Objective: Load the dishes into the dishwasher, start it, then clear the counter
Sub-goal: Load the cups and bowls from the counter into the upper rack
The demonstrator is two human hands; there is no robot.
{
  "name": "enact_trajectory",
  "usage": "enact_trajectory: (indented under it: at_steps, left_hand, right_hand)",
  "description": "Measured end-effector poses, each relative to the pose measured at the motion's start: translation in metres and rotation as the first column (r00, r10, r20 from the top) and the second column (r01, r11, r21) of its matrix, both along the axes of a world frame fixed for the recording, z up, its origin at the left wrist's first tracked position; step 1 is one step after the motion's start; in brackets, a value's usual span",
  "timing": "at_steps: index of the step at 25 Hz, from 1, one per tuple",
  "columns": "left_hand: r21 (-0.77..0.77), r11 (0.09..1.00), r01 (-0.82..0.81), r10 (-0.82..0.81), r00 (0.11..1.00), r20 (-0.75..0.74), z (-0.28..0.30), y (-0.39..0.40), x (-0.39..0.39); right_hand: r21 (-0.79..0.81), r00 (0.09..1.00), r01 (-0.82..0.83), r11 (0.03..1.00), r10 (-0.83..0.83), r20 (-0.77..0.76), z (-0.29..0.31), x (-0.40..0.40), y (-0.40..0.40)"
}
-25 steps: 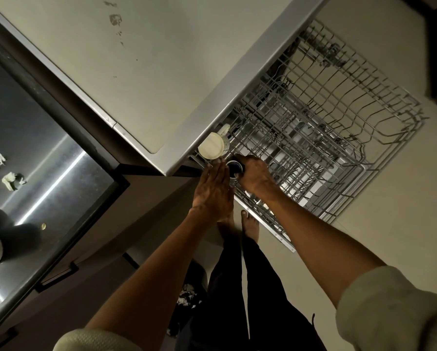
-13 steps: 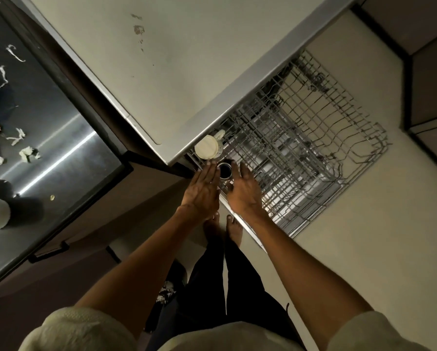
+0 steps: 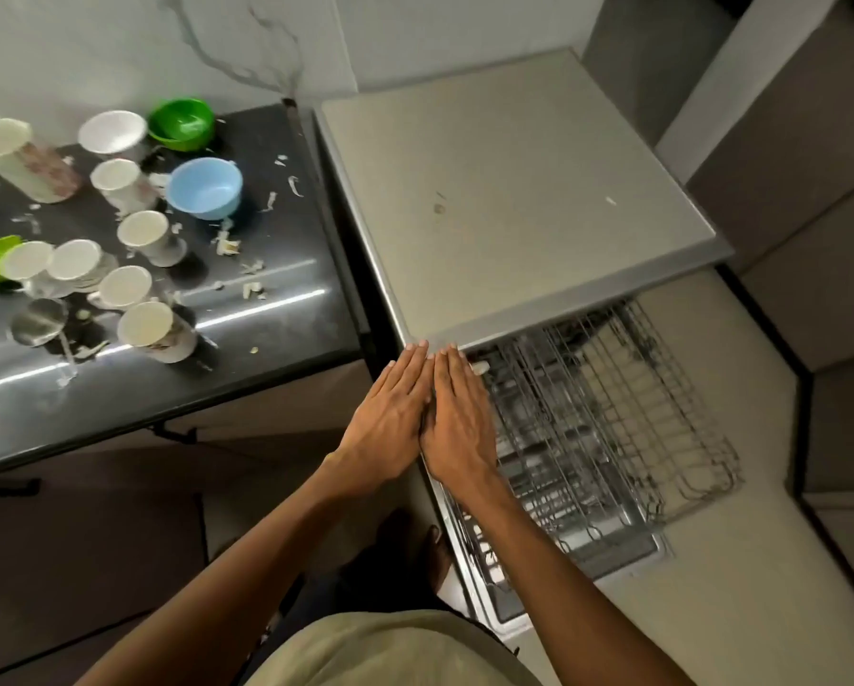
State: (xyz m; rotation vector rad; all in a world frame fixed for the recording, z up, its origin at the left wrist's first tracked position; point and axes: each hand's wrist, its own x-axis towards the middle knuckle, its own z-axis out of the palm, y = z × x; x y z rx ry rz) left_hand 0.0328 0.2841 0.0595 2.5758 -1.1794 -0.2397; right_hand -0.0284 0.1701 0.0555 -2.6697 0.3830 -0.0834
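From the head camera, the left hand point(image 3: 387, 420) and the right hand point(image 3: 457, 418) lie flat side by side, fingers straight and together, holding nothing, their inner edges touching. Both hover just in front of the dishwasher point(image 3: 514, 190), fingertips reaching its front edge at the near left corner. Below that edge the wire dish rack point(image 3: 613, 428) stands pulled out over the open door, to the right of the hands; a small pale item peeks out in the rack just beside the right fingertips, too hidden to identify.

Left of the dishwasher sits the dark glossy surface point(image 3: 276, 329), still carrying dishes: a light blue bowl point(image 3: 206, 186) nearest the dishwasher, a green bowl point(image 3: 181, 123) behind it, a white bowl point(image 3: 112, 132) further left, and several white cups, one point(image 3: 150, 331) near the front edge. Pale scraps are scattered between them.
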Motion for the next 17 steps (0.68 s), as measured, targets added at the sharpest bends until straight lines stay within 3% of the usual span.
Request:
enact_trajectory:
  at_steps: [6,13,17]
  left_hand:
    - [-0.128,0.951,-0.283,0.295,0.952,0.085,0.049,0.063,0.03]
    - [-0.187,0.842,-0.506,0.53,0.84,0.113,0.075,0.161,0.087]
    - [-0.193,0.799,-0.57,0.595,0.796,0.113,0.084,0.212,0.141]
  right_hand:
    - [-0.089,0.952,-0.249,0.965,0.26,0.159,0.051,0.064,0.046]
    - [-0.13,0.819,-0.501,0.856,0.517,0.251,0.085,0.16,0.137]
    - [-0.137,0.776,-0.557,0.819,0.572,0.267,0.093,0.223,0.193]
